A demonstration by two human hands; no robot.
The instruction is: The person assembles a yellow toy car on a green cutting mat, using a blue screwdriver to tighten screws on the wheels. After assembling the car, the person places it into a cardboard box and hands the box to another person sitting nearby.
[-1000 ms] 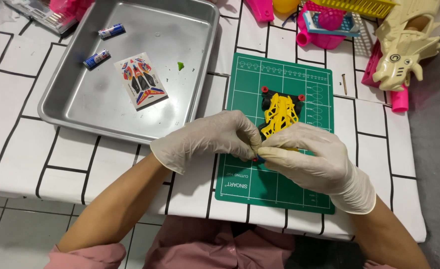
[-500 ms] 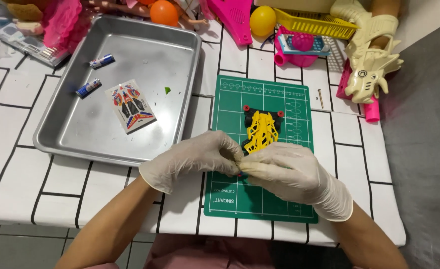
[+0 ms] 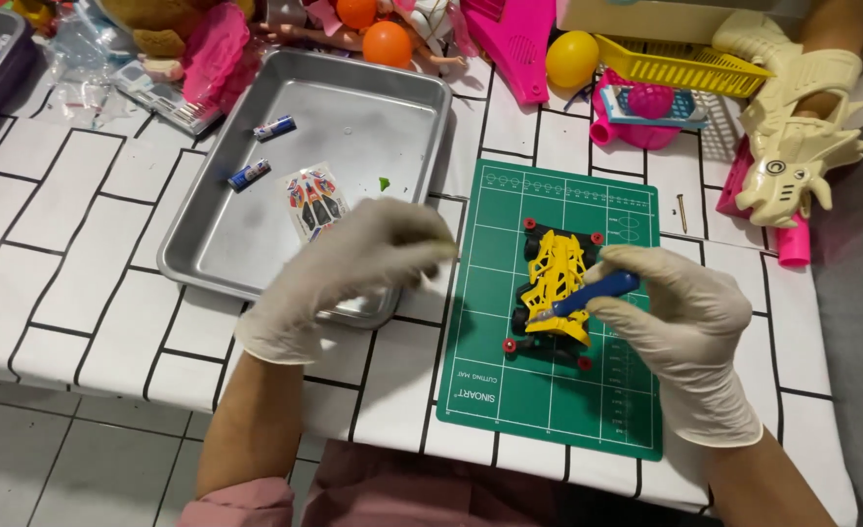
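Observation:
A yellow toy racing car with black wheels and red hubs lies on a green cutting mat. My right hand, in a pale glove, holds a blue-handled tool whose tip rests on the car's rear. My gloved left hand hovers over the near right corner of a metal tray, its fingertips pinched together; I cannot tell whether something tiny is between them. In the tray lie a sticker sheet, two small batteries and a green scrap.
Toys crowd the far edge: orange balls, a yellow ball, pink plastic pieces, a yellow basket and a cream dragon-shaped toy. A small screw lies right of the mat. The white tiled tablecloth ends near me.
Both hands were together over the car's near end. Now my left hand has pulled away to the left over the tray, and my right hand holds the blue tool on the car.

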